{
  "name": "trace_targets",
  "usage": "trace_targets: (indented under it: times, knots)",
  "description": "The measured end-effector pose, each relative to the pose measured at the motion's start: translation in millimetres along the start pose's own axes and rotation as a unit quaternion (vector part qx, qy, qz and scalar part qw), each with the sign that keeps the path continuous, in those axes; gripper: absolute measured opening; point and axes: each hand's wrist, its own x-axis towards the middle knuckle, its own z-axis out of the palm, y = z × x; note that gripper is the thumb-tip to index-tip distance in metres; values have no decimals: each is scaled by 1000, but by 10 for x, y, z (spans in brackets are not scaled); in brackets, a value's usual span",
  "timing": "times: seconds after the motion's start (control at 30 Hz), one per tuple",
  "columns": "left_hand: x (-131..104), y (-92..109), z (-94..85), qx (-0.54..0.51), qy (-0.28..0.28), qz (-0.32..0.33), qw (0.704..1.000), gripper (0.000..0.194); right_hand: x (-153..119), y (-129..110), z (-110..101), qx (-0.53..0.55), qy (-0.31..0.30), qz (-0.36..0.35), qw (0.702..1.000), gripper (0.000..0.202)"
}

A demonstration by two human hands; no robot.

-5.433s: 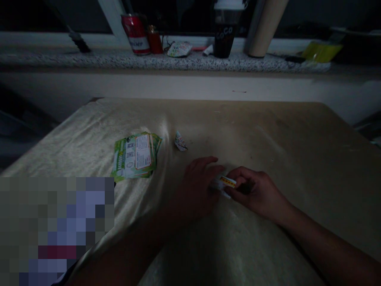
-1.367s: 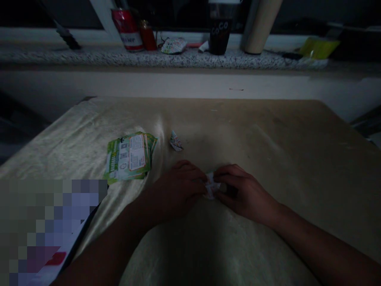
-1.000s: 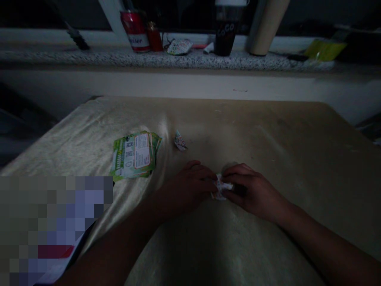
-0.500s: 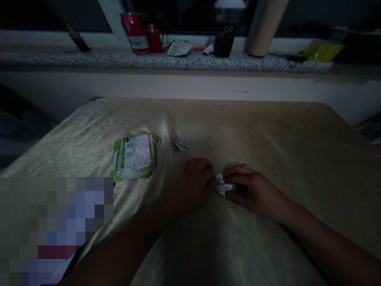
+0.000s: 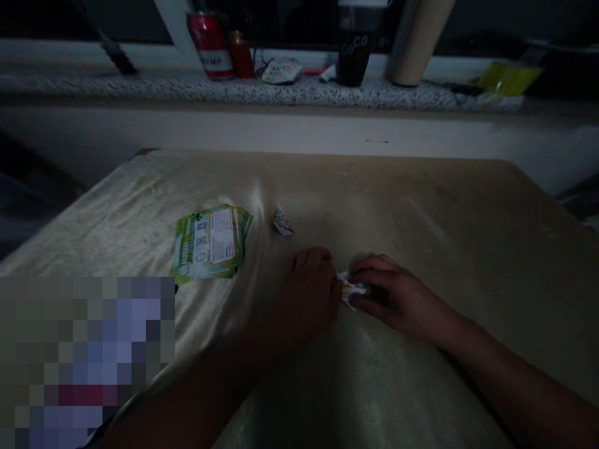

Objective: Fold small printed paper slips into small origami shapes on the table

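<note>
A small folded piece of printed paper [image 5: 349, 289], white with coloured marks, lies on the table between my two hands. My left hand [image 5: 312, 280] is closed at its left edge, fingers bent and partly hidden behind the back of the hand. From the right, my right hand [image 5: 390, 290] has its thumb and fingers on the paper, gripping it low against the tabletop. Beyond my left hand a small pointed folded paper shape [image 5: 282, 221] stands on the table. Farther left lies a stack of green printed sheets [image 5: 210, 243].
The table [image 5: 444, 212] has a shiny, wrinkled cover. Behind it, a speckled stone sill [image 5: 163, 90] carries a red can [image 5: 210, 47], an orange-red bottle [image 5: 242, 56], a dark cup [image 5: 354, 53], a beige cylinder [image 5: 418, 47] and a yellow packet [image 5: 510, 78].
The small folded paper between my hands has shifted in shape, its right part now lying flatter. My right fingers have closed in over it; my left hand has turned slightly.
</note>
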Motion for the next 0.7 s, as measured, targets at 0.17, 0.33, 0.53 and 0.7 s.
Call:
trace_targets:
  times: [0.17, 0.33, 0.53, 0.7]
  knots:
    - [-6, 41, 8, 9, 3, -16, 1000, 17, -21, 10, 17, -6, -3, 3, 1000, 27]
    - [-6, 64, -1, 14, 0, -26, 1000, 17, -30, 6, 17, -13, -7, 9, 1000, 28]
    - [-20, 53, 16, 11, 3, -29, 1000, 18, -2, -5, 12, -15, -5, 13, 1000, 34]
    - [-8, 11, 6, -5, 8, -12, 1000, 18, -29, -1, 22, -22, 18, 38, 999, 52]
